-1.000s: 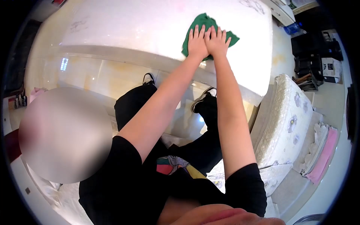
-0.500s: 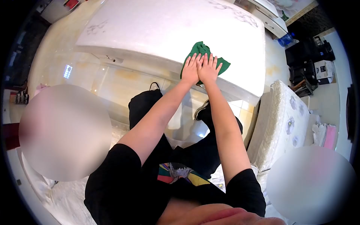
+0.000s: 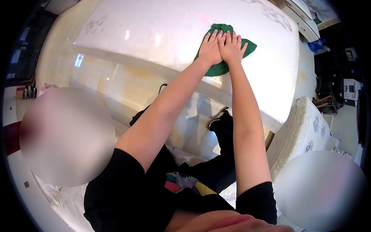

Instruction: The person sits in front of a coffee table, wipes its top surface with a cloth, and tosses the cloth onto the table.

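Observation:
A green cloth (image 3: 248, 47) lies bunched on the white tabletop (image 3: 154, 42), whose glossy surface has grey markings near its ends. My left hand (image 3: 210, 51) presses flat on the cloth, fingers stretched forward. Beside it my right hand (image 3: 231, 49) also lies flat on the cloth, its fingers spread and its thumb side touching my left hand. Parts of the cloth stick out beyond the fingertips, to the right and below the palms; the rest is hidden under the hands.
To the right stands a padded seat (image 3: 305, 127) with a flower pattern. Behind it are a white box (image 3: 351, 91), dark bags and a blue bottle (image 3: 317, 45). White drawers (image 3: 305, 27) stand at the far right. My shoe (image 3: 216, 119) rests on the glossy tiled floor below the table.
Both hands have pushed the green cloth farther forward across the tabletop, away from the near edge. The view has shifted, and the seat and boxes appear farther right.

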### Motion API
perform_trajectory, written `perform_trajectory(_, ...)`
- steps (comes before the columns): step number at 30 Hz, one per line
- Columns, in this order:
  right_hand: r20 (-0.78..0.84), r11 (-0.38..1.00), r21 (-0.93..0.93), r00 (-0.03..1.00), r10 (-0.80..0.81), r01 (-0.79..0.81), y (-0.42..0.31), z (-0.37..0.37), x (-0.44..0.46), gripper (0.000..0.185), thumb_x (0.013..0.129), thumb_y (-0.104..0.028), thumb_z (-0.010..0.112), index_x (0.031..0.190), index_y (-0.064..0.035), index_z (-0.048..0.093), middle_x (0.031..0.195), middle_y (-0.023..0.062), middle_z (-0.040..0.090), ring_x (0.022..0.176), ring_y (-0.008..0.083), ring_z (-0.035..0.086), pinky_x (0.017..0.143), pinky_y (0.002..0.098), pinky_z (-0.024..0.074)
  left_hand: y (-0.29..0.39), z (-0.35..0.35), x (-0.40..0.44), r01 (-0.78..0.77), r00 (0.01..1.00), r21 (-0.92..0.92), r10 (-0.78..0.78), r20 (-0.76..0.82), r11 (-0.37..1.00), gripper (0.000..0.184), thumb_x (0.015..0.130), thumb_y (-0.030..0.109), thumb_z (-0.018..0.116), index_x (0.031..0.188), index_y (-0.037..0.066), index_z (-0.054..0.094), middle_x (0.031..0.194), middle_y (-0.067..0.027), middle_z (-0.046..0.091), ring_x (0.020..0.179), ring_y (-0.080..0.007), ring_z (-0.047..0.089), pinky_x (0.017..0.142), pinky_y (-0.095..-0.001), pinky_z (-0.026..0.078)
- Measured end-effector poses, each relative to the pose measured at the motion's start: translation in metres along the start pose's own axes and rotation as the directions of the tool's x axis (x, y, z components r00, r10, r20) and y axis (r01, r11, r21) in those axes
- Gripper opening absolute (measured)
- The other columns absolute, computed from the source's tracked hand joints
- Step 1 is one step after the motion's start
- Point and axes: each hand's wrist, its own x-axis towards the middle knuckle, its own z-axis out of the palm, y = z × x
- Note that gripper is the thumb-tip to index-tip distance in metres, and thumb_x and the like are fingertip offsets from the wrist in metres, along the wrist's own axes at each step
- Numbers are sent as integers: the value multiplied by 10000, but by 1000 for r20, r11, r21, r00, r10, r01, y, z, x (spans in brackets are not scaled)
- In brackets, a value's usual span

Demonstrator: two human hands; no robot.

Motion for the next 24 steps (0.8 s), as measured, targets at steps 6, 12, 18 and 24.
perform_trajectory(6,-70,999,29,997,-14,17,4,14,88,701,914,-626,270,1473,-205,306,1550,54,231,1436,272,164,1135,570,15,-32,24,79,-6,999,14,7,-32,1000,664,915,396,375,1503,147,192,1552,-94,213,1439,-289,160,1160,-464,97)
perform_trajectory(12,-74,999,27,997,23,-21,3,14,151,689,908,-591,254,1476,-202,301,1555,42,218,1441,259,152,1154,526,12,-59,36,147,-5,1000,82,5,-2,997,699,882,425,413,1508,213,187,1554,-111,204,1426,-386,145,1129,-579,61)
perform_trajectory(18,-106,1000,26,994,9,-6,3,17,155,644,915,-548,247,1457,-214,346,1545,40,248,1437,269,161,1151,539,28,-58,44,148,71,997,54,-70,-24,996,671,889,461,367,1498,219,226,1551,-134,198,1413,-431,141,1109,-624,33)
perform_trajectory(24,-48,1000,2,999,-26,26,-26,11,74,644,907,-553,281,1452,-217,355,1546,50,242,1438,288,149,1145,557,17,-53,24,59,84,993,16,-82,-87,996,634,913,440,350,1492,203,245,1546,-130,214,1423,-391,139,1127,-582,25)
